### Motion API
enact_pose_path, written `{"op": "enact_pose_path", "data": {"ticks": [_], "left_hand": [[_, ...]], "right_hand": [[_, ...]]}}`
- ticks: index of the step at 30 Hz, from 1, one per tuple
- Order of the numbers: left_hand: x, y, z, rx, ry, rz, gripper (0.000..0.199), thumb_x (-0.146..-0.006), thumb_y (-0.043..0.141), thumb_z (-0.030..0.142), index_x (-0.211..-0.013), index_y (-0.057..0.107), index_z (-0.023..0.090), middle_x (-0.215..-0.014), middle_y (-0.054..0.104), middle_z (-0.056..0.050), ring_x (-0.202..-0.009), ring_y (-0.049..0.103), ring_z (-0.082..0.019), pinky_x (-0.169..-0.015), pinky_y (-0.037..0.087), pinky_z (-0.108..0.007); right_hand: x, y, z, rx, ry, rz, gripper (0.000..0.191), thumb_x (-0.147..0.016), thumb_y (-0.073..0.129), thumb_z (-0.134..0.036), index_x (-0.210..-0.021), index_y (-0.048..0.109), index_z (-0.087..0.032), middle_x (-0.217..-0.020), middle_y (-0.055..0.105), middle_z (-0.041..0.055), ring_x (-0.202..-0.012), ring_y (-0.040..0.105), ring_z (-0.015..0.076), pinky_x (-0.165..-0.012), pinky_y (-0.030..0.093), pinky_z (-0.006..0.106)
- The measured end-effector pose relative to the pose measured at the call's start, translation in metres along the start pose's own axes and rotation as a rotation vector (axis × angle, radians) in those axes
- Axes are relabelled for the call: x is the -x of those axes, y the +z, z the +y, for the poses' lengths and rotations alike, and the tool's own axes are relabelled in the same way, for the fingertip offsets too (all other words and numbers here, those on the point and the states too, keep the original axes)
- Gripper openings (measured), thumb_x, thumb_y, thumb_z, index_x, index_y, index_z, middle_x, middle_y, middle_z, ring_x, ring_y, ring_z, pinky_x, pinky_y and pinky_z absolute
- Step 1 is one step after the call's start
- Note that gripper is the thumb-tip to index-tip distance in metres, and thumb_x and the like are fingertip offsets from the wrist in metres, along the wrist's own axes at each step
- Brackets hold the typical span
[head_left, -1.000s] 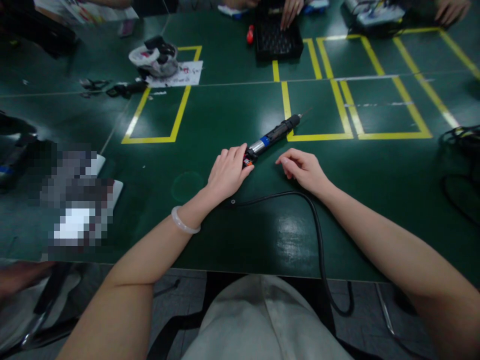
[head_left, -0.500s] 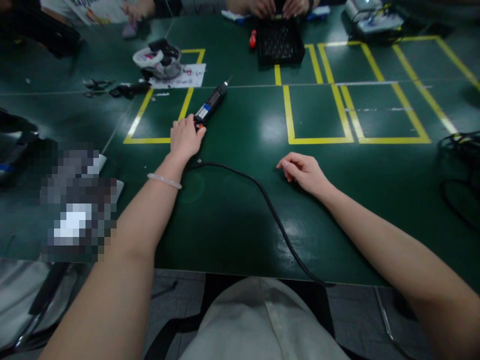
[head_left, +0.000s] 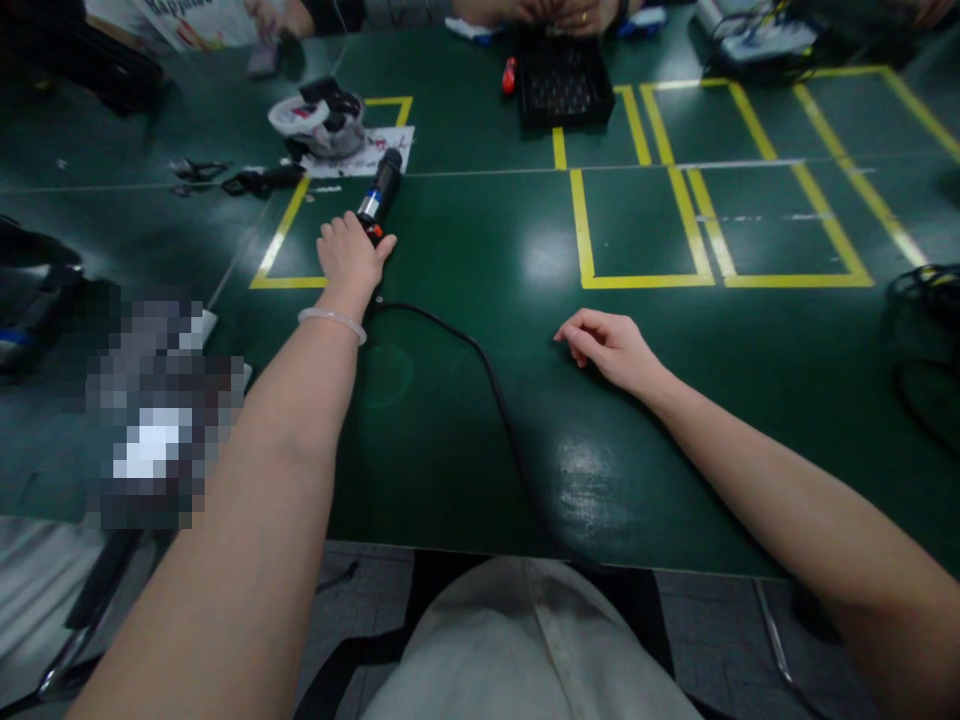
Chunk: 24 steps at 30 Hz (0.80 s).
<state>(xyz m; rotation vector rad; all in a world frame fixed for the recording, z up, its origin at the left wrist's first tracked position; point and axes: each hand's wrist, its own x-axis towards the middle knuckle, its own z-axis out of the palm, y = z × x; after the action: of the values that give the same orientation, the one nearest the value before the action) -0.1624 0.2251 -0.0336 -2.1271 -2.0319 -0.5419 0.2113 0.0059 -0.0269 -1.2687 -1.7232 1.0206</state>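
Note:
My left hand [head_left: 351, 252] is closed round the rear of a black electric screwdriver [head_left: 380, 195] with a blue-and-silver band and an orange-red spot. Its front end points away from me, toward a white paper; the bit cannot be made out. A black cord [head_left: 480, 352] runs from near my left wrist across the table toward the front edge. My right hand [head_left: 604, 345] rests on the green table [head_left: 465, 450], fingers curled loosely together, with nothing visible in them.
On the white paper [head_left: 382, 150] sits a grey-and-white bundle [head_left: 326, 122]. Across the table a co-worker's hands [head_left: 559, 14] are over a black tray [head_left: 566, 90], beside a red object [head_left: 509, 76]. Yellow tape [head_left: 649, 282] marks rectangles. Black cables [head_left: 930, 290] lie at right.
My left hand has shifted slightly left and away from me, swinging the screwdriver's front end left. The cord has moved left with it. My right hand stays in place.

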Motion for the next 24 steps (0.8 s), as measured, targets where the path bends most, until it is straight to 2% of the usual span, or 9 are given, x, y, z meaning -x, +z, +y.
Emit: {"op": "enact_pose_path", "data": {"ticks": [2, 5, 7, 11, 15, 19, 24], "left_hand": [[0.002, -0.004, 0.005, -0.024, -0.066, -0.043, 0.115, -0.091, 0.0, 0.094, -0.125, 0.053, -0.003, -0.108, 0.067, -0.018, -0.128, 0.041, -0.022, -0.082, 0.02, -0.037], [0.004, -0.009, 0.013, -0.048, -0.168, -0.084, 0.086, -0.111, 0.009, 0.071, -0.133, 0.049, -0.002, -0.123, 0.063, -0.012, -0.121, 0.039, -0.023, -0.09, 0.024, -0.039], [0.006, -0.012, 0.018, -0.06, -0.189, -0.106, 0.074, -0.116, 0.007, 0.058, -0.136, 0.048, 0.0, -0.13, 0.059, -0.011, -0.12, 0.038, -0.024, -0.094, 0.025, -0.041], [0.018, -0.015, 0.027, -0.072, -0.158, -0.132, 0.087, -0.11, -0.007, 0.065, -0.14, 0.048, 0.005, -0.134, 0.055, -0.012, -0.121, 0.039, -0.029, -0.093, 0.029, -0.046], [0.039, -0.018, 0.041, -0.08, -0.087, -0.129, 0.094, -0.108, -0.013, 0.064, -0.138, 0.049, 0.001, -0.131, 0.056, -0.014, -0.117, 0.044, -0.023, -0.091, 0.029, -0.042], [0.065, -0.025, 0.061, -0.026, 0.041, -0.099, 0.084, -0.112, 0.004, 0.063, -0.133, 0.059, 0.002, -0.12, 0.063, -0.018, -0.113, 0.053, -0.027, -0.088, 0.036, -0.04], [0.103, -0.042, 0.096, -0.023, 0.208, -0.145, 0.051, -0.114, 0.031, 0.04, -0.138, 0.06, 0.006, -0.12, 0.066, -0.02, -0.108, 0.059, -0.038, -0.087, 0.045, -0.043]], "right_hand": [[0.0, 0.0, -0.001, 0.003, -0.001, 0.003, 0.026, -0.093, 0.057, -0.04, -0.086, 0.068, -0.018, -0.062, 0.057, -0.0024, -0.054, 0.054, 0.0103, -0.056, 0.042, 0.024], [-0.001, 0.0, -0.003, 0.005, -0.002, 0.0, 0.026, -0.093, 0.057, -0.04, -0.086, 0.068, -0.018, -0.061, 0.057, -0.0024, -0.053, 0.054, 0.0104, -0.056, 0.042, 0.024], [-0.001, 0.0, -0.004, 0.005, -0.002, -0.002, 0.026, -0.093, 0.057, -0.04, -0.086, 0.068, -0.017, -0.061, 0.057, -0.0023, -0.053, 0.054, 0.0104, -0.055, 0.042, 0.024], [-0.001, 0.0, -0.002, 0.011, 0.001, -0.003, 0.026, -0.093, 0.058, -0.04, -0.086, 0.068, -0.017, -0.063, 0.058, -0.0019, -0.053, 0.055, 0.0106, -0.055, 0.042, 0.024], [-0.002, 0.001, 0.0, 0.019, -0.005, -0.003, 0.025, -0.093, 0.058, -0.04, -0.086, 0.069, -0.018, -0.062, 0.058, -0.0024, -0.053, 0.055, 0.0104, -0.055, 0.042, 0.024], [-0.002, 0.001, -0.001, 0.005, -0.001, 0.005, 0.026, -0.093, 0.058, -0.04, -0.085, 0.069, -0.017, -0.062, 0.058, -0.0023, -0.052, 0.055, 0.0104, -0.054, 0.042, 0.024], [-0.001, 0.0, -0.003, 0.03, -0.013, 0.029, 0.027, -0.093, 0.058, -0.04, -0.082, 0.068, -0.017, -0.057, 0.056, -0.0029, -0.05, 0.053, 0.0108, -0.054, 0.04, 0.024]]}}
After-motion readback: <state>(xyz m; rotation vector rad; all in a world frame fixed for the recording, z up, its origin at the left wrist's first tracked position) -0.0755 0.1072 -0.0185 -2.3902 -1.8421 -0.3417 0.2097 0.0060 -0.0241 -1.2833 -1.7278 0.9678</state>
